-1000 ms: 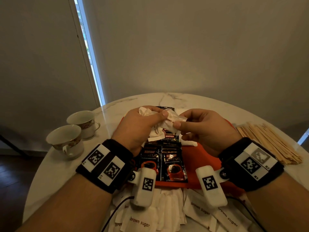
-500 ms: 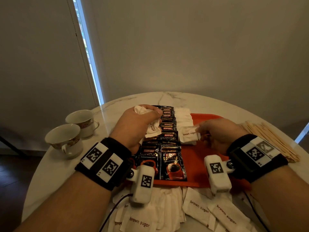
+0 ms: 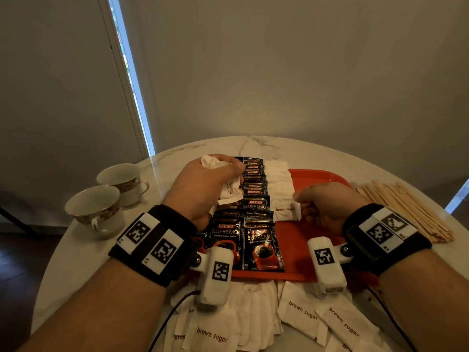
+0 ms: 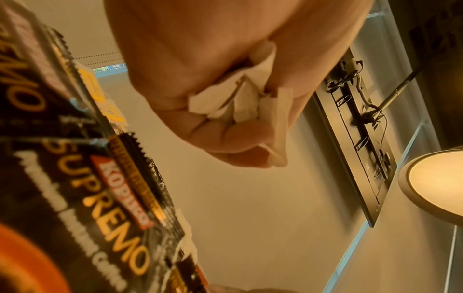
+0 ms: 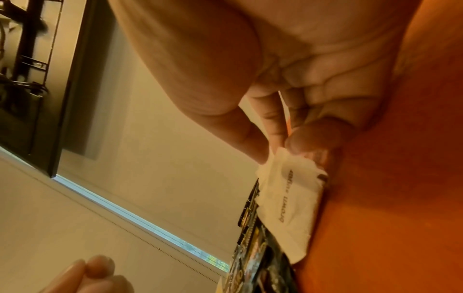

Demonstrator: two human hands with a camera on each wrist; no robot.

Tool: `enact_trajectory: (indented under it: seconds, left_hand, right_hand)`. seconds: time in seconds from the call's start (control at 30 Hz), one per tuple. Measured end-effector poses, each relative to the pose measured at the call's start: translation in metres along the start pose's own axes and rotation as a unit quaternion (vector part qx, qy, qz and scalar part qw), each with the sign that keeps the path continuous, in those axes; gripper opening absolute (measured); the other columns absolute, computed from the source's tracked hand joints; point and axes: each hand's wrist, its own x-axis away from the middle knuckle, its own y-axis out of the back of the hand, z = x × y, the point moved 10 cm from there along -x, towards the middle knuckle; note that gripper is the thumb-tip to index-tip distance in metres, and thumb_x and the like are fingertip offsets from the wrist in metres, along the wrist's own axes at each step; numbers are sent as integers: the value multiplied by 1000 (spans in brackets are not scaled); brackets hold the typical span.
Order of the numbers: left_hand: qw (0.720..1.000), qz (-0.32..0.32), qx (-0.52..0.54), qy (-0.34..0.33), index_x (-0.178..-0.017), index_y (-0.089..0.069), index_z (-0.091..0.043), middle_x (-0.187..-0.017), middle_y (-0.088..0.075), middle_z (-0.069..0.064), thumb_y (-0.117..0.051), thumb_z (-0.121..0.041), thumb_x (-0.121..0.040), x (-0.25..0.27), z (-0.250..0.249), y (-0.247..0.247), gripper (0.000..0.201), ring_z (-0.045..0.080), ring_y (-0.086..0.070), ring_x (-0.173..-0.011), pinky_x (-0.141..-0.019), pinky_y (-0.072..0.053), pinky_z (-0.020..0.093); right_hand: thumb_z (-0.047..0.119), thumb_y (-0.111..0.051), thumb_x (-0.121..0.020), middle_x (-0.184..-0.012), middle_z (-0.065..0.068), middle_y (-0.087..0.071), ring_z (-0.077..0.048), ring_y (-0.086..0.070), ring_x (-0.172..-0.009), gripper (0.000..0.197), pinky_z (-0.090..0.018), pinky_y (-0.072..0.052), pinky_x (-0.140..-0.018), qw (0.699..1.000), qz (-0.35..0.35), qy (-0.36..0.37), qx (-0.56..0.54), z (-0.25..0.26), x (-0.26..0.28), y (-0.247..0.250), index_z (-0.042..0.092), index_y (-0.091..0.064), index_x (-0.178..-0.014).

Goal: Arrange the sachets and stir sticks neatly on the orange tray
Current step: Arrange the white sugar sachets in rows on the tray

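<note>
White paper sugar sachets (image 3: 302,313) lie loose and overlapping on the counter (image 3: 83,262) at its near edge, not yet on the orange tray (image 3: 299,240); these look like the biggest share of the work left. Just beyond them sits the tray's near rim, with little counter between it and the loose heap.

On the tray, two columns of black coffee sachets (image 3: 261,247) run from near to far in overlapping rows along the left part, so that portion seems done. Right beside them a column of sugar sachets is started at the far end and reaches about halfway toward the near rim. The right hand (image 3: 327,204) pinches one sugar sachet (image 3: 288,213) between thumb and fingertips at the near end of that column, the sachet lying on or just above the tray; I cannot tell whether it has touched down. The left hand (image 3: 205,186) hovers over the coffee columns, curled tight round a crumpled bunch of more sugar sachets (image 4: 240,103).

Bare orange tray remains to the right of the sugar column, likely room for the sticks. The wooden stir sticks (image 3: 411,207) are piled on the counter right of the tray, close to the counter's right edge. Two cups (image 3: 101,209) stand on the left, well apart from the tray.
</note>
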Motion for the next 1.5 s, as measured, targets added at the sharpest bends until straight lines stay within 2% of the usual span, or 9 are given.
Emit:
enact_trajectory:
  seconds: [0.17,0.33,0.57,0.77,0.93,1.07,1.2,1.37,1.5]
  left_hand:
    - [1000,0,6,1,-90,-72,-10,-73,-74,6,-72,-4,-93,1,-1,-1,7,17,-71,-58,-48,-55,28]
    - [1000,8,-13,9,-87,-73,-11,-76,-70,9,-67,2,-91,0,5,-5,15,21,-68,-64,-54,-57,31]
    - [999,6,-27,22,-91,-72,-11,-81,-67,12,-62,7,-88,0,10,-7,21,19,-67,-59,-52,-55,28]
    - [999,-2,-30,30,-90,-73,-14,-83,-69,11,-63,5,-89,0,14,-5,21,18,-68,-60,-55,-55,29]
    - [1000,-4,-13,28,-95,-69,-12,-89,-68,14,-56,2,-95,1,11,-6,19,22,-72,-64,-42,-49,25]
    - [999,41,25,18,-105,-64,-10,-93,-71,17,-59,8,-96,3,9,-17,21,28,-76,-78,-49,-57,30]
    - [998,56,12,-20,-100,-67,-12,-88,-73,11,-75,2,-86,4,4,-22,21,24,-71,-78,-58,-59,31]
    - [999,45,-1,-19,-104,-67,-8,-89,-75,12,-77,-4,-86,5,4,-19,22,22,-71,-73,-48,-53,26]
    - [999,47,-16,9,-114,-66,-7,-98,-78,15,-78,2,-84,5,10,-17,34,22,-74,-76,-48,-53,25]
  right_hand:
    - [5,-63,-96,-85,-12,-63,-20,-58,-67,7,-33,-51,-62,996,-14,76,-41,22,7,-2,5,-69,-99]
    - [2,-56,-100,-102,-22,-68,-28,-69,-80,12,-38,-59,-74,994,66,45,-81,19,21,-29,-3,-64,-108]
    - [11,-65,-97,-82,-6,-59,-19,-57,-73,7,-35,-49,-74,997,-21,49,-64,22,13,1,6,-66,-102]
    - [9,-63,-98,-78,-7,-55,-18,-54,-68,9,-34,-48,-75,998,-2,22,-55,11,6,-8,1,-67,-100]
    - [14,-67,-96,-78,-6,-57,-17,-55,-69,10,-33,-49,-72,995,-12,68,-76,23,7,-5,4,-68,-99]
    - [34,-76,-89,-78,-4,-60,-14,-56,-67,25,-32,-48,-68,979,105,156,-83,50,36,-35,9,-71,-95]
    - [55,-81,-62,-78,-2,-67,-17,-61,-72,50,-35,-52,-72,963,185,197,2,58,65,-65,15,-74,-92]
    - [12,-79,-84,-89,-15,-74,-25,-70,-80,13,-32,-60,-71,956,158,229,-92,67,63,-52,6,-68,-87]
    - [-5,-70,-87,-82,-14,-71,-25,-73,-74,11,-29,-58,-58,939,117,239,-218,72,58,-37,2,-64,-90]
